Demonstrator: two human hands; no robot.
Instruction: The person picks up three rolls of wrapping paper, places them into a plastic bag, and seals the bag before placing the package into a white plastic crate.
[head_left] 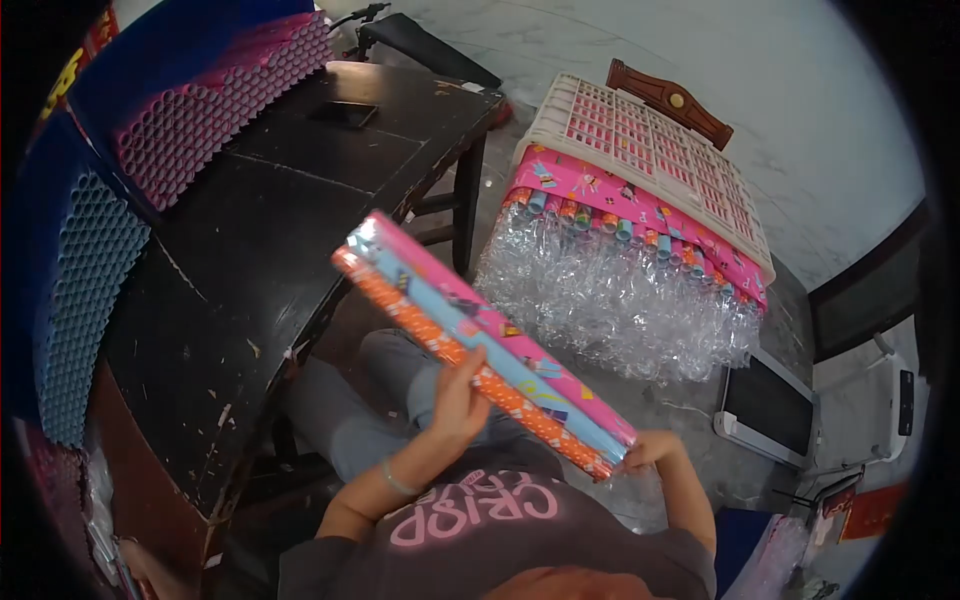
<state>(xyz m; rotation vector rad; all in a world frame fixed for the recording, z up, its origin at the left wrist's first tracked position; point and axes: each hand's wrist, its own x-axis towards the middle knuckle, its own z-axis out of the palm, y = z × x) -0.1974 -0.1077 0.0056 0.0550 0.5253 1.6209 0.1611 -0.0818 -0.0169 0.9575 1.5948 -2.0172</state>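
Across the person's lap, a bundle of three paper rolls point(485, 345) is held at a slant, pink, light blue and orange side by side under shiny clear wrap. Its upper end points toward the edge of the black counter point(290, 170), and its lower end lies at the person's right. The left hand point(462, 395) grips the bundle near its middle from the orange side, the thumb over the front. The right hand point(650, 452) is closed at the lower end, by the clear film there; its exact hold is hard to make out.

On the counter, a dark phone point(346, 114) lies flat. Pink tubes point(215, 115) are stacked with their ends facing out along its far left side, and light blue tubes point(90, 290) are stacked nearer, with blue panels point(130, 75) about them. Beyond the bundle stands a white plastic crate point(655, 190), with more wrapped rolls point(610, 225) showing at its near side, their loose clear film point(620, 300) hanging in a crumpled mass.
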